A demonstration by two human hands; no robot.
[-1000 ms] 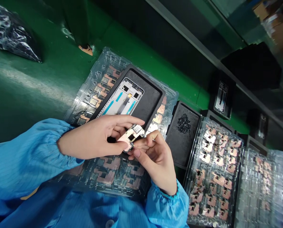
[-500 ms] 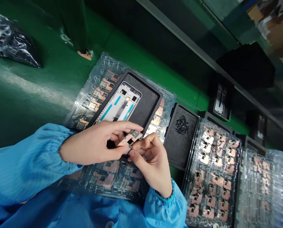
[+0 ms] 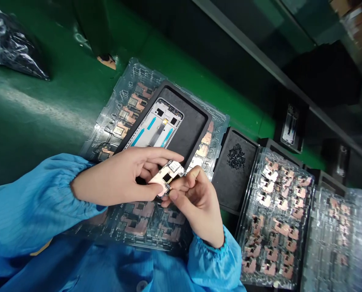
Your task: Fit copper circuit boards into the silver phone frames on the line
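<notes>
A small copper-coloured circuit board is pinched between both my hands above a clear plastic tray of similar boards. My left hand grips its lower end with thumb and fingers, index finger stretched over the top. My right hand closes its fingers on the board's right edge. Just beyond the hands, a white phone frame with blue strips lies in a black foam holder on top of that tray.
A black tray holding a heap of tiny black parts sits to the right. Further right stand stacks of clear trays full of boards. A dark plastic bag lies far left on the green bench. Black fixtures stand behind.
The board has tilted back so its face shows more, and both hands shifted slightly with it. The view moved a little; the trays stay put.
</notes>
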